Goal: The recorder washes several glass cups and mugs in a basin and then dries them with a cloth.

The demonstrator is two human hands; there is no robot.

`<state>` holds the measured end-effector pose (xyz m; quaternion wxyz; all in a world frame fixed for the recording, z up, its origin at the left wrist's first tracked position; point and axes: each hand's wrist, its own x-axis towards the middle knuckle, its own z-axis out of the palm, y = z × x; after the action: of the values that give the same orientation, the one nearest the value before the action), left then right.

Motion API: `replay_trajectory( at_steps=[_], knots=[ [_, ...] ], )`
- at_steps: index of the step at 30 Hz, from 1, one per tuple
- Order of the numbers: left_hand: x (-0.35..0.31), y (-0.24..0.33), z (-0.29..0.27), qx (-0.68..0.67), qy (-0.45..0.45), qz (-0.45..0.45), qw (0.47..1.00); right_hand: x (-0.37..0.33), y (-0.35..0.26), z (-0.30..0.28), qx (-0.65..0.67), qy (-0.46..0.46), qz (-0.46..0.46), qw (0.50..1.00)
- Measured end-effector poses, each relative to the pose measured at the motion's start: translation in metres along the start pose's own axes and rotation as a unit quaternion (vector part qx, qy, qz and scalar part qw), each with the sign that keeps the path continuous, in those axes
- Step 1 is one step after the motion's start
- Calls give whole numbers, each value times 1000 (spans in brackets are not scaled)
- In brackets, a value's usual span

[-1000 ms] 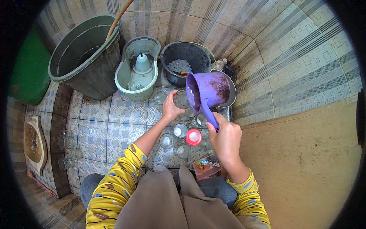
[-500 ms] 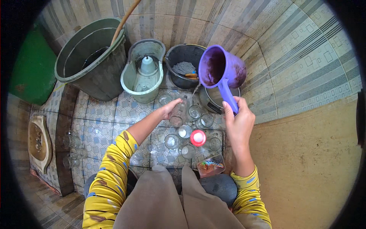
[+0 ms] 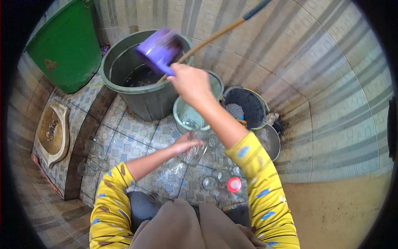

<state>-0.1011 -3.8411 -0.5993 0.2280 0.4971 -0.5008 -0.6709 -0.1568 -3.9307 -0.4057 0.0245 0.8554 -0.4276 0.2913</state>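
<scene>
My right hand (image 3: 190,83) is closed round the handle of a purple water dipper (image 3: 157,47), smeared by motion. The dipper is tilted over the mouth of a large grey-green tub (image 3: 151,99) with dark water (image 3: 143,76) in it. Lower down, my left hand (image 3: 186,144) grips a clear glass bottle (image 3: 195,154), blurred and held above the tiled floor. To the right of the bottle stand several clear glasses (image 3: 210,182) and a red-rimmed container (image 3: 234,184) with something white inside. My right forearm covers part of that group.
A pale green basin (image 3: 182,118) stands beside the tub, then a black bucket (image 3: 253,108) and a metal pot (image 3: 271,143). A wooden stick (image 3: 215,37) leans out of the tub. More glasses (image 3: 94,155) stand left, by the raised ledge with a squat toilet (image 3: 54,133).
My right hand has swung the dipper left, from above the metal pot to over the large tub. Water no longer pours from it. The view has turned left; my left hand still holds the bottle.
</scene>
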Motion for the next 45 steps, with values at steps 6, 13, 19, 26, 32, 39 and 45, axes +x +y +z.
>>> replay_trajectory(
  at_steps=[6,13,19,26,32,39,45],
  knots=[
    [-11,-32,-27,117,180,251,944,95,-49,141,-90,-261,13,961],
    [15,-57,0,5,213,231,949,98,-28,173,-54,-406,108,906],
    [-21,-22,-12,122,244,161,949,84,-16,156,326,-143,287,889],
    [-37,-25,-5,129,212,276,928,23,7,3,584,32,278,762],
    [-44,9,34,205,153,268,929,-75,23,-142,446,51,268,853],
    [-15,19,96,226,178,275,917,-208,20,-192,195,23,287,937],
    [28,16,141,181,200,350,897,-274,34,-192,43,31,277,960]
  ],
)
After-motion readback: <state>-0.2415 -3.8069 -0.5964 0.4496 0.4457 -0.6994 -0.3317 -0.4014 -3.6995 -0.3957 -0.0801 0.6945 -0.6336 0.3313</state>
